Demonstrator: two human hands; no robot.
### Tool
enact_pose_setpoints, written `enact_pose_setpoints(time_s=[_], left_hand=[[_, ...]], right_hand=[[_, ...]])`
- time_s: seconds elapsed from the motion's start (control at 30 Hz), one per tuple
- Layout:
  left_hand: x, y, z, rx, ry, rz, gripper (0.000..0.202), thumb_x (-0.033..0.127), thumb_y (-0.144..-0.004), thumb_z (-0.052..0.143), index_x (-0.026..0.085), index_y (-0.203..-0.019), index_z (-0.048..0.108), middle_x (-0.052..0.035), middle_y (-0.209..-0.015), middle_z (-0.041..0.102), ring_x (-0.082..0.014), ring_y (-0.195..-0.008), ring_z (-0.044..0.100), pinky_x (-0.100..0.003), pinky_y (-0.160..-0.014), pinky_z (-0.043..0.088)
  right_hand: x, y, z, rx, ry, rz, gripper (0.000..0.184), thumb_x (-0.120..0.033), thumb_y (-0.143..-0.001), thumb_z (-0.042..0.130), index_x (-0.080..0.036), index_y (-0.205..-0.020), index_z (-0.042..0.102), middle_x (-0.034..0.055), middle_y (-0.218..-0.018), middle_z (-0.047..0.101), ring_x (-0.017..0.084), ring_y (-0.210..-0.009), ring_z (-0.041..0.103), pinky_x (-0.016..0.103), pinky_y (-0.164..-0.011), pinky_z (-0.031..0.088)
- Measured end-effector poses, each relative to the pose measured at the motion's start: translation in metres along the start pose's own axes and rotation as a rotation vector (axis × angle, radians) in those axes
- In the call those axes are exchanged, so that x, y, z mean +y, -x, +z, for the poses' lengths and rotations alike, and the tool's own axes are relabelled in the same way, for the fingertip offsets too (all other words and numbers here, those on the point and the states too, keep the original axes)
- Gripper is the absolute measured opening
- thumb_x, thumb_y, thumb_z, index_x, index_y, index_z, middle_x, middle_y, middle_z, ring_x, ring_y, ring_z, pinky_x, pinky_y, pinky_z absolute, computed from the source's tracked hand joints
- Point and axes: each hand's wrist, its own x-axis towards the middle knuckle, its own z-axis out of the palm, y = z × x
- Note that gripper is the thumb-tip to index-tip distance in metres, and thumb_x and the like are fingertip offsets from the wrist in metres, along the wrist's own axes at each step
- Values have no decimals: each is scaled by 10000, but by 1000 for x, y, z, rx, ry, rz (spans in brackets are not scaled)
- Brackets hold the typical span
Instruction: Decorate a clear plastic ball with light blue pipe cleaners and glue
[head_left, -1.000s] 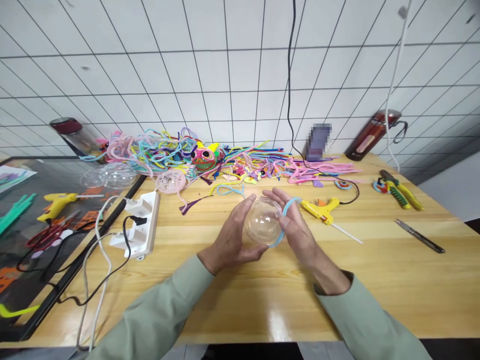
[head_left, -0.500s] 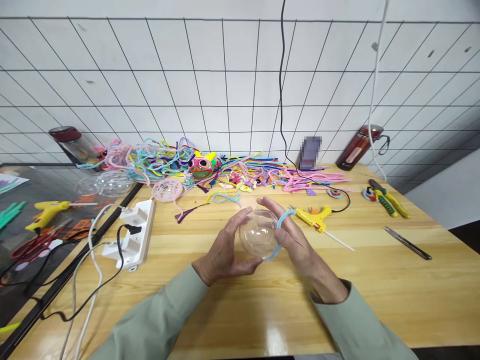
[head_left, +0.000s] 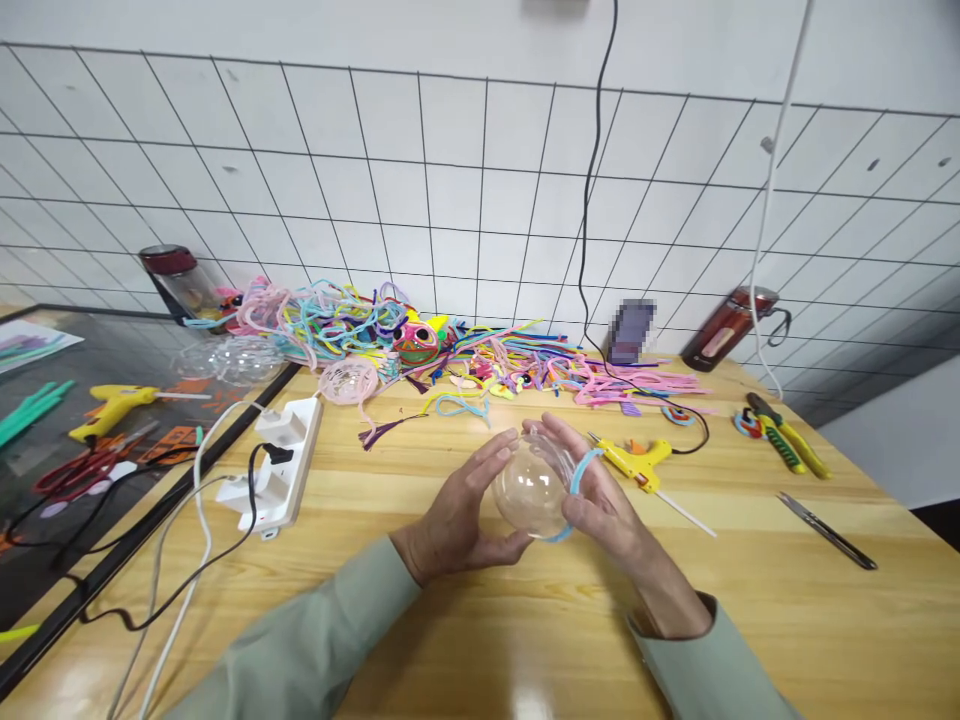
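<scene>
A clear plastic ball sits between both my hands just above the wooden table. My left hand cups its left side, fingers curved around it. My right hand holds its right side and presses a light blue pipe cleaner that curves around the ball's edge. Both sleeves are pale green.
A yellow glue gun lies just right of my hands, with a pile of coloured pipe cleaners behind. A white power strip and cables lie to the left. Pliers, snips and a red bottle are at the right.
My hands and the ball have stayed together at the table's middle; the fingers shifted slightly around the ball. The camera tilted up and showed more wall.
</scene>
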Motion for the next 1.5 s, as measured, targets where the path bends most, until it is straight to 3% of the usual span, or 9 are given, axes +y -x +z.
enact_pose_setpoints(time_s=[0.23, 0.4, 0.5, 0.6, 0.7, 0.8, 0.97, 1.23, 1.5], left_hand=[[-3, 0, -1, -66, 69, -77, 1140, 277, -808, 872, 254, -1710, 175, -257, -1673, 446, -415, -1568, 463, -627, -1233, 473], [-2, 3, 0, -126, 138, -271, 1066, 355, -867, 828, 282, -1709, 178, -213, -1652, 484, -405, -1507, 538, -605, -1226, 490], [-3, 9, 0, -173, 147, -415, 980, 378, -921, 781, 247, -1710, 215, -207, -1676, 461, -403, -1560, 471, -611, -1277, 429], [-2, 11, 0, -195, 259, -529, 915, 407, -976, 719, 232, -1719, 215, -189, -1745, 369, -389, -1624, 371, -611, -1331, 344], [0, 10, 1, -173, 367, -610, 901, 430, -995, 692, 231, -1725, 203, -171, -1785, 293, -388, -1660, 290, -617, -1360, 268], [2, 8, 5, -137, 415, -661, 918, 434, -970, 729, 230, -1717, 235, -170, -1780, 305, -392, -1663, 278, -620, -1366, 241], [2, 8, 7, -133, 377, -662, 917, 427, -971, 728, 216, -1715, 235, -203, -1756, 339, -395, -1650, 309, -622, -1359, 255], [4, 2, 2, -177, 282, -614, 916, 418, -976, 701, 167, -1712, 217, -231, -1742, 350, -396, -1636, 337, -601, -1348, 290], [3, 2, 4, -172, 251, -597, 902, 379, -959, 705, 176, -1700, 233, -225, -1726, 376, -375, -1628, 360, -575, -1343, 317]], right_hand=[[4, -1, -4, 37, 43, 8, 814, -627, -854, 817, -343, -1565, 542, 97, -1668, 529, 365, -1577, 440, 561, -1289, 344], [13, -8, 3, 168, -48, 152, 722, -664, -847, 796, -310, -1458, 643, 105, -1473, 703, 364, -1381, 641, 539, -1157, 499], [19, -15, 9, 266, -201, 272, 640, -655, -819, 817, -290, -1335, 713, 113, -1361, 767, 366, -1258, 716, 547, -1066, 566], [21, -19, 12, 339, -301, 309, 577, -638, -773, 859, -278, -1215, 769, 107, -1328, 782, 370, -1246, 719, 566, -1070, 571], [21, -21, 13, 353, -352, 323, 530, -638, -763, 869, -283, -1150, 797, 91, -1288, 797, 365, -1252, 715, 578, -1090, 568], [22, -22, 13, 357, -359, 319, 497, -634, -767, 866, -281, -1112, 806, 92, -1263, 806, 371, -1246, 716, 589, -1086, 575], [26, -24, 15, 394, -404, 318, 445, -607, -777, 867, -259, -1051, 813, 97, -1160, 827, 369, -1182, 738, 582, -1067, 594], [32, -24, 10, 328, -483, 302, 454, -602, -818, 860, -230, -1075, 821, 82, -1056, 837, 305, -1026, 778, 499, -977, 644], [29, -25, 13, 327, -490, 316, 472, -609, -787, 885, -236, -1070, 828, 75, -1059, 838, 321, -1063, 774, 521, -999, 639]])
